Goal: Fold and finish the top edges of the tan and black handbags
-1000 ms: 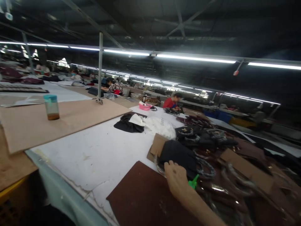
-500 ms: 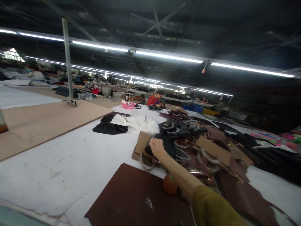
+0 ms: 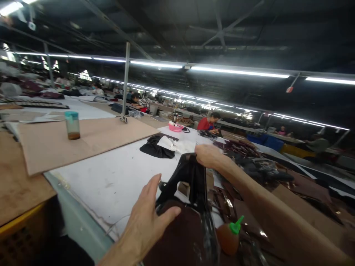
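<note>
My right hand grips the top edge of a black bag piece and holds it up over the table. My left hand is just left of the piece, fingers and thumb spread, holding nothing. Below the black piece lies a dark brown panel. An orange bottle with a green nozzle stands to the right of the panel. Brown bag parts and wrapped handles are heaped on the right, partly behind my right forearm.
A tan board at the left bears a teal-lidded jar. Black and white cloth lies farther back, near a pink basket. A person in red sits beyond. A yellow crate is at lower left.
The view has swung left. My right hand has lifted the black piece off the heap and brought it over the brown panel. My left hand has come into view, open.
</note>
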A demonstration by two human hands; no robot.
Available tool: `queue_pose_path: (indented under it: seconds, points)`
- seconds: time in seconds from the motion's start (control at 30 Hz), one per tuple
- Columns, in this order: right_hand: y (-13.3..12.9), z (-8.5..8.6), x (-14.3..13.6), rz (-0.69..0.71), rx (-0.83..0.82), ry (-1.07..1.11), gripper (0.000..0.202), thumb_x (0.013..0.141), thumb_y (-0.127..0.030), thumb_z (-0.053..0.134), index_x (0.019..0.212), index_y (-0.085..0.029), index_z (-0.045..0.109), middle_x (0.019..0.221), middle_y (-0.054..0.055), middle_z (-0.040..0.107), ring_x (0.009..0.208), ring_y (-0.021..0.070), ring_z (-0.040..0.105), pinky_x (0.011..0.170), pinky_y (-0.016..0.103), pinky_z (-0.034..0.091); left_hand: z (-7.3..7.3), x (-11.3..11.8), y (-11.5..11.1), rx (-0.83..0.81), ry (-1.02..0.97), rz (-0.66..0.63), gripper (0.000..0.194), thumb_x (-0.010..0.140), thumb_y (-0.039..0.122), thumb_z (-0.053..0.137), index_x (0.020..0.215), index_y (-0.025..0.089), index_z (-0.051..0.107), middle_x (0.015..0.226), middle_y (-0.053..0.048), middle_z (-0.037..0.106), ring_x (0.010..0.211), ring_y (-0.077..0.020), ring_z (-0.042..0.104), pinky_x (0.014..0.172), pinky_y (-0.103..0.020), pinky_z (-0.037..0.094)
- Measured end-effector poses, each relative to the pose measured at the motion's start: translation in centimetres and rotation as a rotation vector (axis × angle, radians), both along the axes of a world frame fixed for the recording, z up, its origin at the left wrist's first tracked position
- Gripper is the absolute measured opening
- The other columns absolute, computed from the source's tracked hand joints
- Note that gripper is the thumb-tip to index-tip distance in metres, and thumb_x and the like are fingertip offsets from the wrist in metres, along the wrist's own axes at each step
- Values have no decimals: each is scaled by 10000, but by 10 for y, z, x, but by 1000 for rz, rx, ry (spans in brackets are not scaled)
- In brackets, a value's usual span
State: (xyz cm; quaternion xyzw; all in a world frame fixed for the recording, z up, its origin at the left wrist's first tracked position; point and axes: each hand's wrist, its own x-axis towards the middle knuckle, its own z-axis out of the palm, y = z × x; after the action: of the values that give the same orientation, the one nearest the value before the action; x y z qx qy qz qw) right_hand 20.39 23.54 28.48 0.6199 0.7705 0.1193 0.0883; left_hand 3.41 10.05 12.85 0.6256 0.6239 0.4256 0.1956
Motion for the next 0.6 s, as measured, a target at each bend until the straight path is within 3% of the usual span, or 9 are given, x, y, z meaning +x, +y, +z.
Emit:
queue_pose_path:
  seconds: [0.07,0.13,0.2,0.27,0.33,0.4,0.6]
  points:
    - [-11,-6,-16,47,-170,56,208,709,-120,490,812,-77,666,768,164,665,791,245,626,613,267,442,20,3,11,-38,64,-15,843,678,417,584,1383,147,210,1352,-135,394,1219,-293,392,989,-421,352]
    - [-19,-20,-27,100,-364,119,151,672,-145,513,586,-113,634,509,68,602,548,175,591,489,219,404,29,-6,18,-157,161,-42,838,663,299,593,1389,162,198,1245,-142,505,1124,-308,481,925,-434,386]
    - [-23,-37,-32,161,-506,185,163,646,-169,536,488,-147,568,415,-2,527,420,123,503,420,198,356,27,-26,23,-235,223,-94,628,670,155,500,1287,214,402,1060,-84,623,982,-270,566,849,-387,419]
    - [-22,-55,-34,225,-576,252,169,640,-193,546,476,-162,525,417,-30,503,397,103,453,401,197,322,21,-51,27,-240,176,-182,481,634,77,414,1056,229,588,913,-22,663,877,-210,594,776,-303,437]
    - [-18,-69,-35,276,-591,312,158,640,-209,551,495,-167,505,447,-36,497,421,99,448,408,199,300,15,-73,30,-230,70,-267,428,590,66,394,916,206,633,861,5,665,836,-176,592,719,-244,439]
    - [-14,-81,-36,307,-570,358,137,626,-221,574,521,-169,502,482,-39,494,462,103,462,428,203,292,11,-87,34,-237,10,-298,427,571,74,396,906,189,635,837,8,663,812,-172,591,685,-231,438]
    - [-3,-102,-42,317,-439,449,176,585,-325,660,612,-172,579,571,-25,537,558,133,504,492,221,309,12,-89,47,-257,54,-269,391,599,100,408,908,189,630,836,-9,660,790,-183,597,665,-244,437]
